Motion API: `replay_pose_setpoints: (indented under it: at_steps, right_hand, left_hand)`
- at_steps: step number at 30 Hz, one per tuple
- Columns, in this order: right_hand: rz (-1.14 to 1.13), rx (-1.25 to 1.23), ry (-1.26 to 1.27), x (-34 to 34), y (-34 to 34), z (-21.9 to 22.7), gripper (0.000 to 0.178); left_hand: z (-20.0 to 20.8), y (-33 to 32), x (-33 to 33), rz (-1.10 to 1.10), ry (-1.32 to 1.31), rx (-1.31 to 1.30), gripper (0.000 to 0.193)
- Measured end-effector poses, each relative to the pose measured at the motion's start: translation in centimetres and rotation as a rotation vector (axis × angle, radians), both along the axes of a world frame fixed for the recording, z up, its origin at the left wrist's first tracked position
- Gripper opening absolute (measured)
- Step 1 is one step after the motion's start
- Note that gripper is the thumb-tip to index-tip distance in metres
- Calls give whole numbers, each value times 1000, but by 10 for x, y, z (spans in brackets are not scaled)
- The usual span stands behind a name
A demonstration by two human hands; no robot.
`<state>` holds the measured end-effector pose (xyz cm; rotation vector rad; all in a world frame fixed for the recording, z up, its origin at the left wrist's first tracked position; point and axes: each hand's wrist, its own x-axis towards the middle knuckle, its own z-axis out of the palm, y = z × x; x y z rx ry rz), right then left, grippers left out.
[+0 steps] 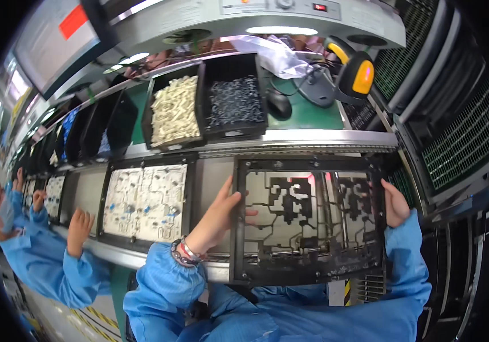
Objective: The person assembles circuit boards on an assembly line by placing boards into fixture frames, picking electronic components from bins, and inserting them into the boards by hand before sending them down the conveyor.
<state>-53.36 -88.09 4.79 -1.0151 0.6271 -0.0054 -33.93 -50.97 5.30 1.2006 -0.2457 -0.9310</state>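
Observation:
I hold a black rectangular carrier frame [307,277] with branching cut-outs, tilted above the conveyor line in front of me. Its left side is gripped by my left hand [213,219], thumb on top and fingertips showing through an opening. My right hand [395,204] clasps the right edge, its fingers partly hidden behind the frame. To the left on the line lies another black frame [106,199], which carries white circuit boards [142,199] fitted with small blue and dark parts.
Behind the line stand black bins of cream parts [175,111] and dark small parts [233,101], a mouse [278,105] and a yellow-black barcode scanner [358,74]. A co-worker [56,256] in blue works at left. Black mesh racks [455,151] border the right.

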Motion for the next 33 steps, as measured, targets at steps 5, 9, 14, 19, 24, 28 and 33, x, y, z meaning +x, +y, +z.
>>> replay_pose_setpoints:
  at_steps: [5,9,14,19,24,28,33]
  right_hand:
    - [14,-61,33,38,-16,-19,33]
    - [2,-41,61,60,-20,-36,30]
    - [-39,34,53,69,-13,-45,26]
    - [80,-229,-6,58,-37,-76,32]
    - [-611,-1280,-322,21,4,-9,34]
    - [-953,-1366,-525,-84,82,-39,17]
    - [-1068,-1260,380,-229,126,-202,23]
  left_hand:
    - [-19,-13,24,80,67,96,56]
    - [-31,-13,36,75,105,75,56]
    - [-39,-12,40,131,69,105,56]
    - [-53,-15,44,99,61,90,60]
    - [-70,21,40,68,90,113,50]
    - [-67,8,31,166,-58,271,60]
    - [-66,-12,23,102,-132,246,57]
